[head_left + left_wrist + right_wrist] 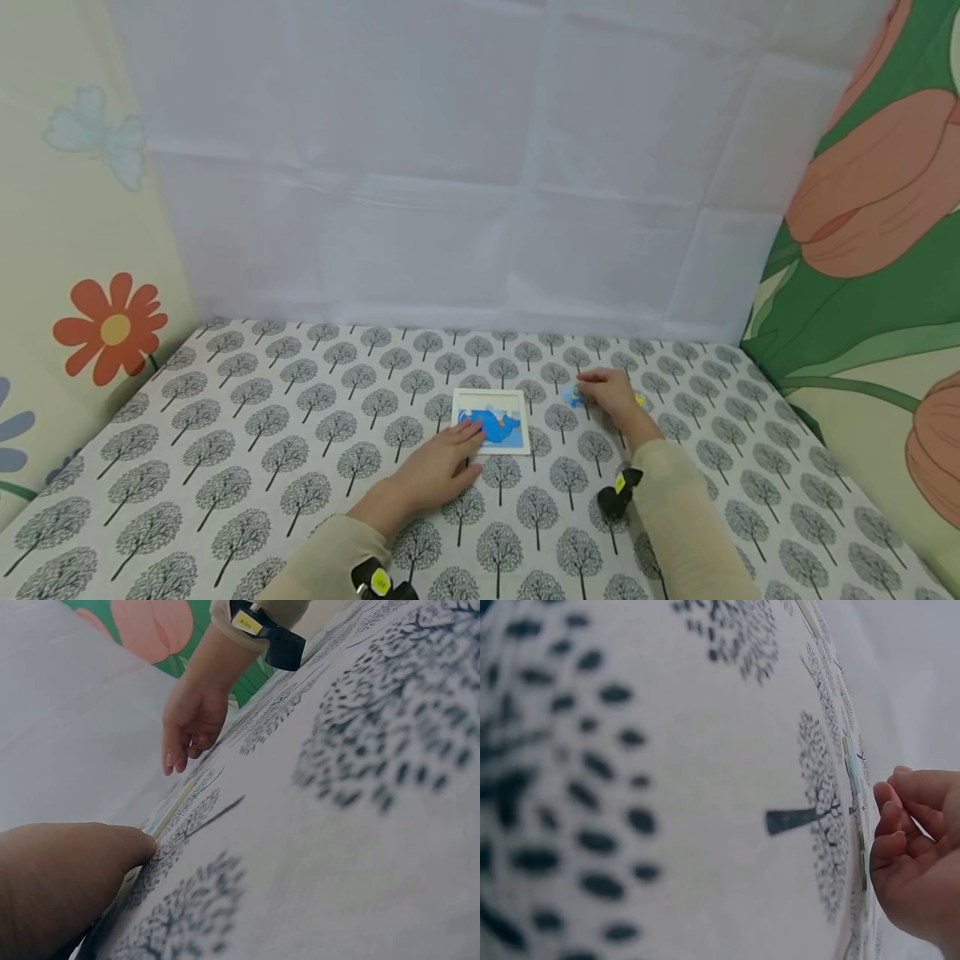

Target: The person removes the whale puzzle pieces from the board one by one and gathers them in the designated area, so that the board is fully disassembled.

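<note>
A small white-framed picture tray [491, 392] lies on the tree-print cloth, with a blue whale-like picture [501, 428] inside it. My left hand [438, 463] rests over the tray's lower left corner, fingers extended onto the picture and hiding part of it. To the right of the tray, my right hand [615, 395] has its fingertips at a flat light-blue piece [571, 395]. In the right wrist view its fingers [907, 817] are loosely bent, thumb near the index finger, nothing visible between them. A yellow piece [641, 399] shows beside that hand, partly covered.
The tree-patterned cloth [315, 467] covers the whole table. A white sheet [420, 167] hangs along the back edge. Flower-print panels stand at both sides, with a red flower [112, 327] on the left one. Each wrist wears a black camera [619, 496].
</note>
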`<state>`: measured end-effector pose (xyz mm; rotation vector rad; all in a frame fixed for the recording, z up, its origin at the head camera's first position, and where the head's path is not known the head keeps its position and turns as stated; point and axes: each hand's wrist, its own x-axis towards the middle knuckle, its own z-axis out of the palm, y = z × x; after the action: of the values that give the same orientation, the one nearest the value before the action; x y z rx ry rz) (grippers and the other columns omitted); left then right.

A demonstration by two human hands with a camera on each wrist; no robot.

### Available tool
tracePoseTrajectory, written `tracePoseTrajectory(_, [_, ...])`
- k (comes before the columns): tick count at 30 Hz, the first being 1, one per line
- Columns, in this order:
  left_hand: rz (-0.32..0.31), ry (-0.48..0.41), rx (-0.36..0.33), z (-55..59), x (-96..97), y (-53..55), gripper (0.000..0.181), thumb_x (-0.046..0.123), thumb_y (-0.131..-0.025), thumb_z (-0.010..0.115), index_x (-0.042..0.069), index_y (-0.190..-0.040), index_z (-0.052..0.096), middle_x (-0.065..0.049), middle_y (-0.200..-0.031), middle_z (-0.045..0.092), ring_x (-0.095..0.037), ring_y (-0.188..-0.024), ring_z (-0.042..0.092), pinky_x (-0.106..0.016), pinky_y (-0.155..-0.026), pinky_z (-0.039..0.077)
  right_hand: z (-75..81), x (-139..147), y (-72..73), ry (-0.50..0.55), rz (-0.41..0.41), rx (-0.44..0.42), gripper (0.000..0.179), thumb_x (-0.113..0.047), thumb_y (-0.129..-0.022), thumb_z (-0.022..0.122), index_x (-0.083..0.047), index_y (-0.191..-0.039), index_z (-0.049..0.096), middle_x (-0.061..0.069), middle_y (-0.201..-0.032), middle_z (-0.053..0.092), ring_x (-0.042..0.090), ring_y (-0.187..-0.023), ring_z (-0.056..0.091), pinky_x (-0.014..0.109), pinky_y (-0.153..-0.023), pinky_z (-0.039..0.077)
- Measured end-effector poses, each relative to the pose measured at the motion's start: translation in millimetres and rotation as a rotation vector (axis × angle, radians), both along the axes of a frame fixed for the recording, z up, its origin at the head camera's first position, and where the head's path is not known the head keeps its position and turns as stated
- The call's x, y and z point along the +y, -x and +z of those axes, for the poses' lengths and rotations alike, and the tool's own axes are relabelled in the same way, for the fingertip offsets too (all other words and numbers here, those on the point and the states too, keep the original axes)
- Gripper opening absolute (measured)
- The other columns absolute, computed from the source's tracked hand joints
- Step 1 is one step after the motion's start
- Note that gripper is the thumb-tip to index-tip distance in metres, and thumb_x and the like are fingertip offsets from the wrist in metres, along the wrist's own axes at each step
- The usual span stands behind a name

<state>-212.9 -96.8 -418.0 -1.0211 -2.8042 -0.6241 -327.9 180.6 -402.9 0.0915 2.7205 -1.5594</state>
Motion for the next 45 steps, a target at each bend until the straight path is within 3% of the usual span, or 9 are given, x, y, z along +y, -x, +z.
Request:
tracePoseTrajectory(9, [0.006,-0.011,0.003,1.4,0.6,-0.7,0.048,0.025,-0.088,0.047,-0.001,-0.127,0.040,-0.014,-0.134,0.032,-0.029,-0.123,0.025,-0.041,-0.100,0.021,9.6,-8,-5.1,-0.025,0.060,0.015,0.024,-0.013,-0.084,0.056,-0.001,-0.105,0.060,0.009,-0.092,0.058,0.019,-0.076,0.051,0.024,-0.056,0.043])
tracePoseTrajectory(19, [0.018,-0.015,-0.007,3.3,-0.4,-1.1,0.047,0.026,-0.087,0.048,-0.001,-0.126,0.042,-0.014,-0.133,0.033,-0.028,-0.123,0.026,-0.041,-0.099,0.022,10.8,-21,-7.6,0.015,0.066,-0.005,0.023,-0.014,-0.082,0.058,-0.004,-0.103,0.061,0.009,-0.099,0.058,0.021,-0.087,0.053,0.033,-0.073,0.046])
tracePoseTrajectory(26, [0.025,-0.031,-0.022,4.7,-0.5,-1.6,0.047,0.026,-0.087,0.048,-0.001,-0.126,0.042,-0.013,-0.134,0.033,-0.029,-0.123,0.026,-0.042,-0.099,0.022,12.2,-33,-12.4,0.048,0.052,-0.014,0.022,-0.013,-0.081,0.059,-0.005,-0.101,0.062,0.007,-0.095,0.059,0.019,-0.082,0.053,0.030,-0.069,0.047])
tracePoseTrajectory(38, [0.042,-0.030,-0.009,5.9,0.9,-0.5,0.048,0.026,-0.087,0.049,-0.001,-0.125,0.043,-0.013,-0.133,0.034,-0.029,-0.122,0.027,-0.042,-0.099,0.022,10.1,-46,-20.9,0.109,0.168,0.026,0.021,-0.012,-0.081,0.060,-0.001,-0.100,0.063,0.006,-0.093,0.059,0.021,-0.079,0.053,0.032,-0.065,0.047])
tracePoseTrajectory(45, [0.026,-0.027,-0.004,9.5,7.1,1.2,0.049,0.026,-0.087,0.050,-0.001,-0.126,0.042,-0.014,-0.132,0.035,-0.029,-0.122,0.028,-0.042,-0.098,0.023,7.5,-52,-23.6,0.076,0.190,0.026,0.020,-0.013,-0.081,0.060,-0.003,-0.098,0.063,0.004,-0.093,0.059,0.018,-0.076,0.053,0.032,-0.065,0.046])
